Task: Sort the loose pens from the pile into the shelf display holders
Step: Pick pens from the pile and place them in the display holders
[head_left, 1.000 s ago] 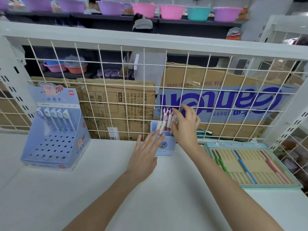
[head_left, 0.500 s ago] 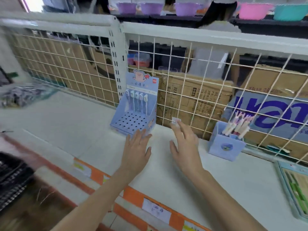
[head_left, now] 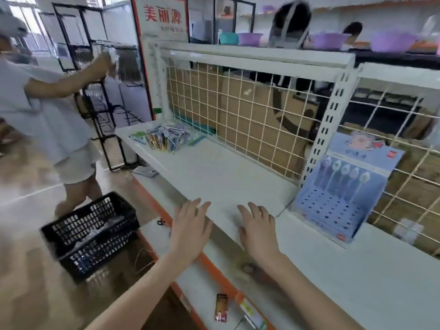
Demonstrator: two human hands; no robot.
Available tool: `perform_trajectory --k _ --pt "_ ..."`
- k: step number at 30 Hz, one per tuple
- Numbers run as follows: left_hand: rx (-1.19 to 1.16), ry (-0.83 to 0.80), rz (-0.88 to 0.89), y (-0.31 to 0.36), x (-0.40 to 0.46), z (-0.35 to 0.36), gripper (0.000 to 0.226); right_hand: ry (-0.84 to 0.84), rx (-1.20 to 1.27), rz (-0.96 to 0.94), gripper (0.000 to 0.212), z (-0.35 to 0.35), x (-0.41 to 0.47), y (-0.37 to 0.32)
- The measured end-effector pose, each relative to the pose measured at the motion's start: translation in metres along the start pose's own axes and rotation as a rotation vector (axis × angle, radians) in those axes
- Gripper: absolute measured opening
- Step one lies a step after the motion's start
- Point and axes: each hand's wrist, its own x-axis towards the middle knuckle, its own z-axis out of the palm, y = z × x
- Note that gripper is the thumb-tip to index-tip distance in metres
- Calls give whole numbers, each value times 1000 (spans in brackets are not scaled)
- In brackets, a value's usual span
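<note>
White shelf point(head_left: 214, 172) is running along a wire grid; the pile of loose pens point(head_left: 164, 136) is lying at its far left end, well apart from the blue display holder point(head_left: 338, 198). Left hand point(head_left: 190, 229) and right hand point(head_left: 257, 232) are hovering with fingers released, holding nothing. Reach for the pile and pick up a few matching pens.

White shelf point(head_left: 214, 172) with a wire-grid back panel point(head_left: 238, 110) and an orange front edge strip. At the far left end lies a loose pile of pens point(head_left: 164, 136), some in clear packets. Toward the right, against the grid, stands a blue display holder point(head_left: 338, 201) with a perforated base and five pens upright in its back row. Lower shelf point(head_left: 228, 303) below carries a small red packet point(head_left: 221, 307). Black plastic basket point(head_left: 90, 234) sits on the floor point(head_left: 28, 282) beside the shelf.
</note>
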Motion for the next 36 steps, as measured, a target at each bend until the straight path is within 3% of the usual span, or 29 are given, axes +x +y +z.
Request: perform_trajectory --k 6,17,23,27,31,36 --pt "-29 -1 -96 -92 6 -5 39 -17 55 -53 56 24 49 -77" --pt "-116 40 -191 -167 61 31 37 -73 122 -129 56 64 167 -139" --pt "-121 -10 -273 -257 132 34 46 -69 256 -161 48 101 281 -184" --pt "-81 2 -272 -299 197 40 40 -53 286 -184 44 112 357 -208" --pt "-86 27 -263 -328 252 54 35 -43 280 -159 48 114 423 -210" --pt "-81 -92 -271 -342 302 80 44 -50 268 -53 46 130 479 -198"
